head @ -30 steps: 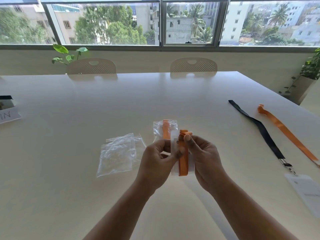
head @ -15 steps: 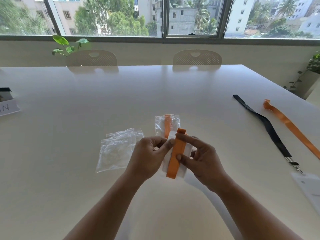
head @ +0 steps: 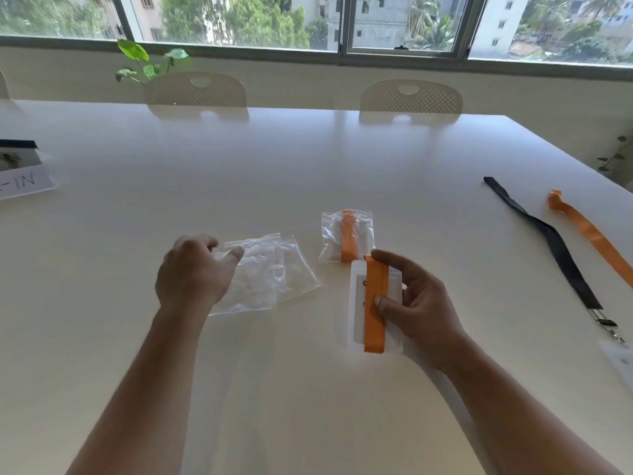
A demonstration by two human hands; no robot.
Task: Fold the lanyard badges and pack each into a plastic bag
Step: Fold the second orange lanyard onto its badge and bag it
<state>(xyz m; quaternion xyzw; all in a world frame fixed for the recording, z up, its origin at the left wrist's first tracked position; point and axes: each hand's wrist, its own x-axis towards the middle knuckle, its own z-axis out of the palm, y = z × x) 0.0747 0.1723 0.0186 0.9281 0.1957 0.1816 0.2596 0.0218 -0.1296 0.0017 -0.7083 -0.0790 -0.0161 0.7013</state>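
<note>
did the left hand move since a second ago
Yes. The left hand let go of the folded badge, which the right hand now holds alone, and went leftward to the empty plastic bags, which lie where they were.

The pale bench (head: 274, 159) carried a loose heap of empty clear bags (head: 294, 269) near its middle, a packed bag (head: 346, 236) with an orange strap just beside them, a black lanyard (head: 552, 242) and an orange lanyard (head: 591, 234) stretched side by side at the right, and a lettered card (head: 24, 182) at the far left.
</note>
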